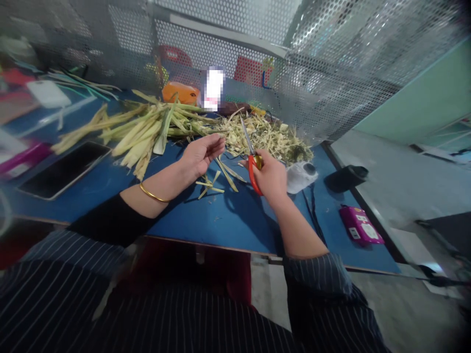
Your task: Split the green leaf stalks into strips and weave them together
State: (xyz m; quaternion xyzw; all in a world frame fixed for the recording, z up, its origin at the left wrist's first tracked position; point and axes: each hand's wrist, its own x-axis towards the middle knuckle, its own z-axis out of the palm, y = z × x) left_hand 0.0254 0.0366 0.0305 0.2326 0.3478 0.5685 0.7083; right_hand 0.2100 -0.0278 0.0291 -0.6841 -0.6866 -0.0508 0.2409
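My right hand [270,176] is closed around the red handles of a pair of scissors [252,169]. The blades point up and away, over a heap of cut pale-green husk pieces [272,137]. To its left, my left hand [204,153] is held loosely cupped above the blue table, with no object visible in it. A bundle of long pale-green husks or leaves [147,127] lies beyond and left of that hand. Between and below the hands, a few loose strips [209,185] rest on the table.
A tablet-like dark device [64,169] lies on the blue table [206,220] at left. On the right are a white roll [301,176], a black roll [346,179] and a purple packet [360,225]. An orange packet [180,93] stands before the perforated metal screen [228,44].
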